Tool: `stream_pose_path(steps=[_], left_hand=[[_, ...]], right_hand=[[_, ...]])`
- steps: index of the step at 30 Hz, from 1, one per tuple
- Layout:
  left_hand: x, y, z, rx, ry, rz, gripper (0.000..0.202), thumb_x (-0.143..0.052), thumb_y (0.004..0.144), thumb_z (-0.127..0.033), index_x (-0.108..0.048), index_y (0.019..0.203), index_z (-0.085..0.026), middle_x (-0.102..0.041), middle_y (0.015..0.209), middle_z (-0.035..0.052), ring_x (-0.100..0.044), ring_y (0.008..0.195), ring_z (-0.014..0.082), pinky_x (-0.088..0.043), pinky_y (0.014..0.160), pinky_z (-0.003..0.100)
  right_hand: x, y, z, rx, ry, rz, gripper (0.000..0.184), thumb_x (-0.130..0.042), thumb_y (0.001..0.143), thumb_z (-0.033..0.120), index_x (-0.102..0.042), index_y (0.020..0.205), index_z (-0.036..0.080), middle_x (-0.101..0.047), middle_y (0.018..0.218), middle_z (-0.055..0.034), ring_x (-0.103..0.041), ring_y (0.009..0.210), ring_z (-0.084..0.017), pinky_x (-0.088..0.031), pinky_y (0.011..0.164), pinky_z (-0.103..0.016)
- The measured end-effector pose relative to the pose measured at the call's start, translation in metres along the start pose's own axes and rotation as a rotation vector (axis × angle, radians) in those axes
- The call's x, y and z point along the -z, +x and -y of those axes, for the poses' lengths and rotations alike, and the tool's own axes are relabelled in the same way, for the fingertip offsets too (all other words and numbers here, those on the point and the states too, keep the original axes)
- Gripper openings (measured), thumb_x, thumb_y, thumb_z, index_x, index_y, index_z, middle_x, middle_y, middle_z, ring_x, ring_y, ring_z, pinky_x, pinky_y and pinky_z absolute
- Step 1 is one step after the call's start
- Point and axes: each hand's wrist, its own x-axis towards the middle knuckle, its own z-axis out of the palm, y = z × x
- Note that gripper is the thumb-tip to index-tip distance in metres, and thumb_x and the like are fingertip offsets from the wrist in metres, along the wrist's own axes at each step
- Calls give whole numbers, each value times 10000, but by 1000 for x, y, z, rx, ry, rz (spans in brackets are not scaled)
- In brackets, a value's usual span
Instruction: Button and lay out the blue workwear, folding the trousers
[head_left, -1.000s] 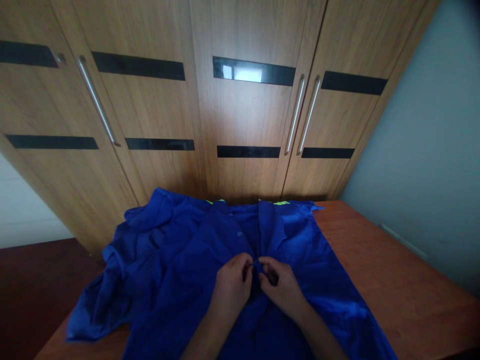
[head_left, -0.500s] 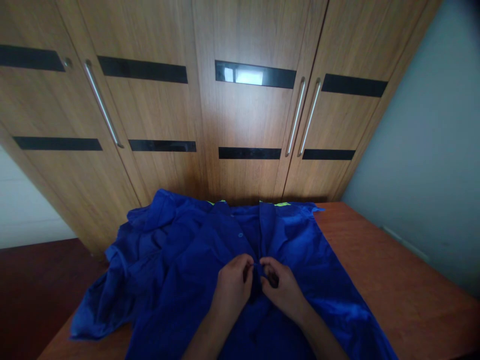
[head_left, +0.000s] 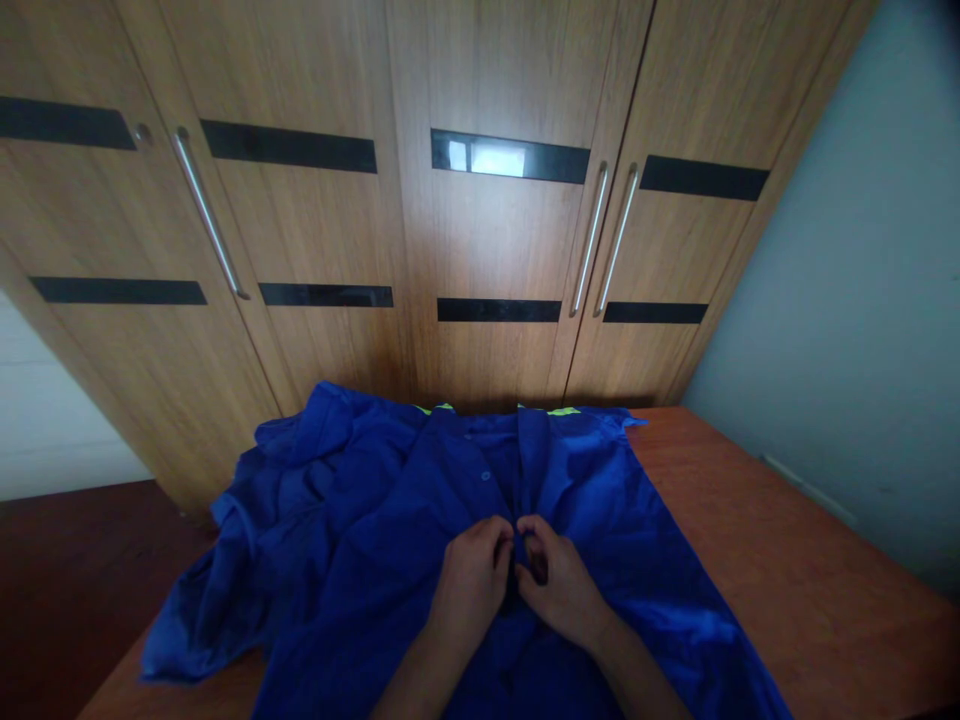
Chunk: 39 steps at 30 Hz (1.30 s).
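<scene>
A bright blue shirt (head_left: 360, 540) with buttons down its front lies spread on a reddish-brown table (head_left: 772, 580). A strip of yellow-green shows at its far edge. My left hand (head_left: 472, 580) and my right hand (head_left: 559, 585) meet at the shirt's front opening, fingers curled and pinching the two edges of the placket together. One blue button (head_left: 485, 476) shows just beyond my fingers. What lies between my fingertips is hidden by the hands.
A tall wooden wardrobe (head_left: 450, 230) with black strips and long metal handles stands right behind the table. A pale grey wall (head_left: 862, 350) rises on the right. Dark floor (head_left: 67, 580) shows at the left, past the shirt's hanging sleeve.
My two hands have drawn closer together on the shirt's front, fingers now touching. The view has tilted slightly. The shirt lies as before.
</scene>
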Motion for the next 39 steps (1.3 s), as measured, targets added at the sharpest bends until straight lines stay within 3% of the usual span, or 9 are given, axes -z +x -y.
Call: stream_pose_path(steps=[8, 16, 20, 23, 28, 35, 39], left_hand=[[2, 3, -1, 182, -439, -44, 132, -562, 818, -327, -601, 838, -203, -683, 728, 12, -660, 689, 174, -479, 628, 246], [-7, 8, 9, 248, -555, -95, 62, -565, 731, -219, -599, 768, -183, -650, 687, 8, -630, 654, 163, -472, 621, 252], [-7, 9, 10, 261, -552, -118, 79, -547, 706, -186, -600, 763, -180, -641, 671, 0, -617, 643, 156, -461, 613, 243], [-8, 8, 9, 225, -498, -118, 82, -542, 708, -179, -604, 761, -185, -642, 667, -7, -607, 629, 149, -446, 592, 230], [-7, 4, 5, 156, -403, -94, 88, -530, 735, -180, -610, 769, -192, -653, 682, -7, -606, 618, 145, -441, 579, 224], [-4, 2, -1, 96, -337, -61, 120, -522, 773, -168, -630, 816, -197, -687, 738, 8, -638, 665, 150, -463, 624, 229], [-6, 1, -2, 61, -267, -109, 132, -518, 797, -170, -632, 852, -210, -692, 761, 2, -644, 687, 146, -463, 654, 230]], right_hand=[[-2, -4, 4, 14, -166, 36, 459, -530, 760, 113, -459, 1204, 207, -586, 747, 25, -569, 659, -140, -378, 588, -230], [3, -4, 9, 23, -77, 20, 467, -582, 754, 145, -484, 1203, 226, -533, 706, 58, -509, 593, -115, -367, 571, -220], [5, -2, 9, 35, 39, 6, 315, -538, 848, 242, -534, 1161, 209, -561, 675, 51, -520, 566, -110, -374, 553, -213], [5, -1, 8, 23, 29, -81, 205, -500, 888, 286, -610, 1041, 203, -556, 630, 41, -528, 559, -117, -382, 562, -218], [7, 2, 4, 19, -31, -205, 179, -487, 885, 273, -640, 834, 196, -608, 722, -9, -558, 667, -146, -394, 644, -238], [11, 7, 0, -175, 350, -118, 261, -520, 848, 397, -546, 694, 188, -463, 578, 41, -435, 543, -114, -315, 530, -223], [15, 6, 1, -269, 546, -16, 287, -551, 820, 429, -500, 671, 190, -413, 571, 59, -356, 523, -92, -267, 506, -215]])
